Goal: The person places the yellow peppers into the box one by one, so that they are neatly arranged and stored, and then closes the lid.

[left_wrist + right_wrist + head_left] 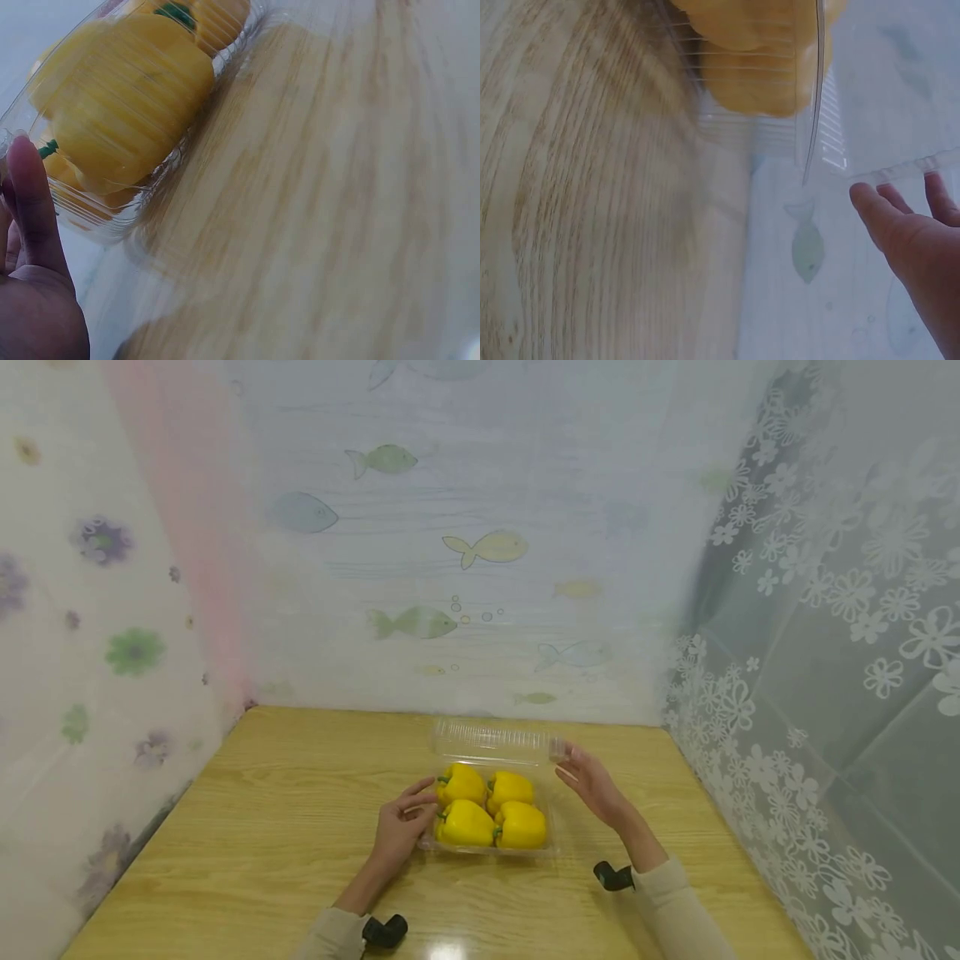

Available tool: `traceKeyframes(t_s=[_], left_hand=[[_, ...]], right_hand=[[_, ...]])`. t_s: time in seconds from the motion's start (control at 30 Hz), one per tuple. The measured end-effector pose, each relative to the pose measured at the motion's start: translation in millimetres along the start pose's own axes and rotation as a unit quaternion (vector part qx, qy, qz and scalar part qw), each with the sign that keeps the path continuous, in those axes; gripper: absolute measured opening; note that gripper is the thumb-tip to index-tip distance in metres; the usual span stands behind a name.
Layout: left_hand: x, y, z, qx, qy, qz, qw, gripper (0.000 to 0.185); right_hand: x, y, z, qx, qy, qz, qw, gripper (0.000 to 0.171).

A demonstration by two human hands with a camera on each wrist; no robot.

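Observation:
A clear plastic clamshell box (487,852) stands on the table with its lid (491,743) raised at the back. Several yellow bell peppers (521,825) with green stems sit in its base in two rows. My left hand (405,827) grips the left rim of the base, its thumb (34,195) along the edge in the left wrist view. At the lid's right end, my right hand (596,785) has its fingers stretched out. In the right wrist view, the right fingertips (934,184) meet the lid's edge.
The wood-grain table (285,827) extends around the box. A fish-patterned sheet (487,635) hangs behind it, and flower-patterned sheets (862,693) enclose the sides. A black wrist mount (385,932) sits by the left sleeve and another black mount (613,877) by the right.

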State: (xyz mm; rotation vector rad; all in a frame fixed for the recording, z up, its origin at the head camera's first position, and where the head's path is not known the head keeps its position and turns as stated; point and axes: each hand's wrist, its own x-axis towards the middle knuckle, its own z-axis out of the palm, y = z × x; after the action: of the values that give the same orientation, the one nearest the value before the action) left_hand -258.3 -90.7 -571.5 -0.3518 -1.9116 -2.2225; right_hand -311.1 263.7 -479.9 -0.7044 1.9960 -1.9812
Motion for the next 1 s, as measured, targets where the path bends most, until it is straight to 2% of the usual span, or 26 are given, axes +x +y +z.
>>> traceKeyframes(t_s=[0.4,0.63,0.83,1.0], left_hand=[[0.7,0.1,2.2,-0.010,-0.003,-0.007,0.9999,0.024],[1.4,7.0,5.9,-0.006,0.025,-0.040,0.9989,0.023],[0.2,11.8,8.7,0.001,0.061,-0.074,0.9954,0.024],[-0.5,13.4,10.6,0.002,0.060,-0.056,0.9966,0.030]], right_hand=[[-14.7,4.6,5.6,-0.019,-0.011,0.009,1.000,0.061],[-24.2,6.1,9.6,-0.036,-0.009,0.018,0.999,0.065],[-32.8,7.3,10.2,-0.092,-0.033,0.003,0.995,0.061],[-41.0,9.2,9.9,-0.133,-0.036,0.002,0.990,0.063]])
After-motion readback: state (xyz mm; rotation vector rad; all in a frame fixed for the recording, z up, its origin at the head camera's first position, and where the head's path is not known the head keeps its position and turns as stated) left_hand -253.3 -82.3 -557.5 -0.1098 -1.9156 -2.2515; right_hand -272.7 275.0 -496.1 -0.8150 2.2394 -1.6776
